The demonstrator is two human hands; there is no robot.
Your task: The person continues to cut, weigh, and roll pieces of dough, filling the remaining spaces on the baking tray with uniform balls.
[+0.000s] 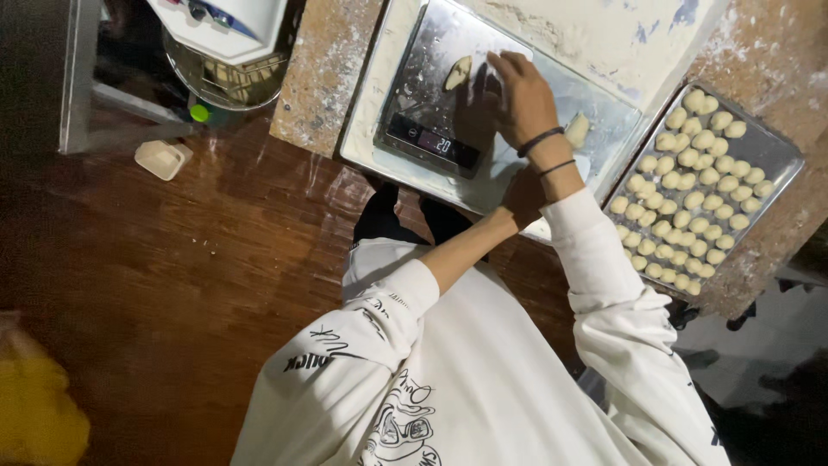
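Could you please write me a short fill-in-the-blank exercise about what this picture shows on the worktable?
1. The right hand reaches over the steel platform of a digital ____.
2. A small dough piece lies on the scale, to the ____ of that hand in the picture.
3. The metal tray holds rows of dough ____.

Missing words: scale; left; balls

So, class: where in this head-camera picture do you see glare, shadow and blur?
Head view: glare on the steel scale platform; the right hand casts a shadow on it; the floor lies dim with reflections; the yellow thing at the left edge is blurred.
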